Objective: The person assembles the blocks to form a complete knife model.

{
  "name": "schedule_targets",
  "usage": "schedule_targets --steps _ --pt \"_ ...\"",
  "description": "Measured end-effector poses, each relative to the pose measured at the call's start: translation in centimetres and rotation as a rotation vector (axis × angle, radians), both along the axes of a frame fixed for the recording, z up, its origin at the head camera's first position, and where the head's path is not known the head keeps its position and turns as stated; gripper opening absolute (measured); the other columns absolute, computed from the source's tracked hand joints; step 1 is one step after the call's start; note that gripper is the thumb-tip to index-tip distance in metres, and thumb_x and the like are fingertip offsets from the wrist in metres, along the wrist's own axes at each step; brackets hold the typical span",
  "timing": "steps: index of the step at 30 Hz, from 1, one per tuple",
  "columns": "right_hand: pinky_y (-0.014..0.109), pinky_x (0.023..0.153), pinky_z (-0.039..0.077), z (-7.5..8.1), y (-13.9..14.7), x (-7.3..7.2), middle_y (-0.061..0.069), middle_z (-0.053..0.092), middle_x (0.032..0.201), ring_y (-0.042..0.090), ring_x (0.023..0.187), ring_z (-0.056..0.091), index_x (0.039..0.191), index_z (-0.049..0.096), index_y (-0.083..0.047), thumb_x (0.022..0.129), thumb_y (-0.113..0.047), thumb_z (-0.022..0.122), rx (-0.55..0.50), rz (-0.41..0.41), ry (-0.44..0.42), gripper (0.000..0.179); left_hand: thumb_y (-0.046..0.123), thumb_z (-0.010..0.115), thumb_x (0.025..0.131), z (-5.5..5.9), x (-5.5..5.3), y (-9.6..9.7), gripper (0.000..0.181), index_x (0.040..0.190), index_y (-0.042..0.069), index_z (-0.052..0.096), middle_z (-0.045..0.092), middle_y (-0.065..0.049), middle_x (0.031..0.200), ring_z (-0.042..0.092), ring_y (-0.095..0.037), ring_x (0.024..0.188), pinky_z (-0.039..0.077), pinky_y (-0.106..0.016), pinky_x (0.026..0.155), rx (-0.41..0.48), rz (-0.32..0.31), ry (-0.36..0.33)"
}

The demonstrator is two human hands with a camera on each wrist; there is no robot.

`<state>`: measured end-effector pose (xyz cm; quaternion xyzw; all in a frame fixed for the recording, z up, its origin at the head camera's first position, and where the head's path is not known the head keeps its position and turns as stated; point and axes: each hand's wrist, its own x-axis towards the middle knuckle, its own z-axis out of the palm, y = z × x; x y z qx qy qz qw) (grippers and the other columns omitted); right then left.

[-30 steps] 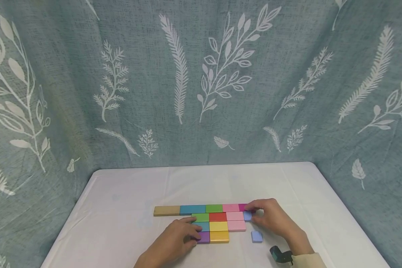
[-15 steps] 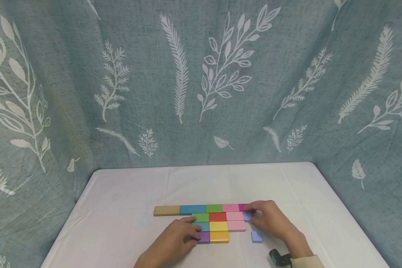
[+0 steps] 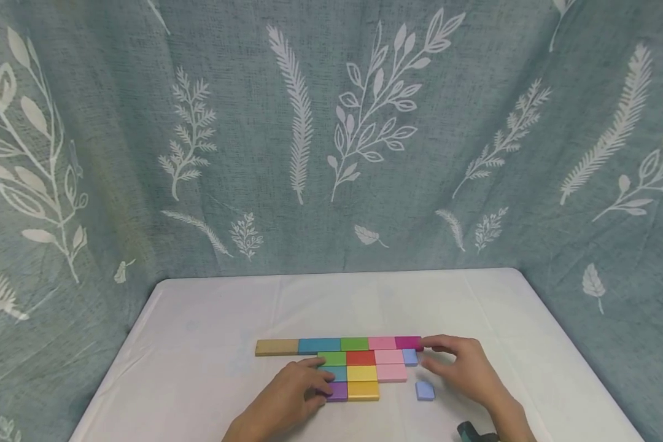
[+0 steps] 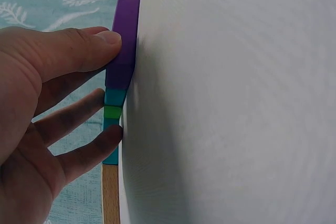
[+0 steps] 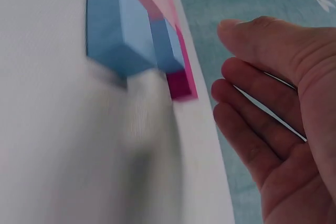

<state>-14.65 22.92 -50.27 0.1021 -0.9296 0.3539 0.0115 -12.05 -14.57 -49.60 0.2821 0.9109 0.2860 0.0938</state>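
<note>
Flat coloured blocks lie in four-deep rows pressed edge to edge. The far row runs from a tan block (image 3: 277, 347) to a magenta block (image 3: 409, 343); below it sit a red block (image 3: 360, 358) and a small light-blue block (image 3: 410, 357). My left hand (image 3: 287, 396) rests against the rows' left ends, fingers on the green block (image 3: 332, 358) and teal block, thumb on the purple block (image 4: 126, 40). Beside the rows' right end, my right hand (image 3: 466, 368) holds nothing, its thumb and fingers apart. A loose light-blue block (image 3: 425, 391) lies nearer, with one corner slanted.
The white tabletop (image 3: 210, 319) carries the blocks. Teal leaf-patterned cloth (image 3: 320, 135) hangs behind and along both sides. A dark wrist device (image 3: 472, 433) shows at the bottom, beside my right wrist.
My right hand has let go of the magenta and small light-blue blocks and drawn back to the right, uncovering them. The left hand stays in place.
</note>
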Motion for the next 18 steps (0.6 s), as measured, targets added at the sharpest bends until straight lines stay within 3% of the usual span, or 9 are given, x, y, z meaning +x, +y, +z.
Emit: schedule_targets --steps 11,18 --pt "0.037 0.101 0.067 -0.5 4.4 4.3 -0.007 0.083 0.119 0.011 0.115 0.077 0.121 0.083 -0.020 0.088 -0.024 0.094 -0.057 -0.206 -0.033 0.035 0.012 0.085 0.094 -0.1 -0.1 0.0 0.021 0.111 0.025 0.087 0.080 0.009 0.129 0.063 -0.030 0.145 0.053 -0.057 0.120 0.017 -0.009 -0.008" --pt "0.025 0.100 0.065 -0.5 5.4 5.6 0.000 0.083 0.123 0.007 0.116 0.077 0.126 0.081 -0.016 0.090 -0.023 0.092 -0.106 -0.267 -0.078 0.038 0.014 0.085 0.095 -0.1 -0.2 0.0 0.021 0.111 0.026 0.087 0.080 0.010 0.129 0.063 -0.030 0.145 0.053 -0.057 0.120 0.005 0.000 -0.021"
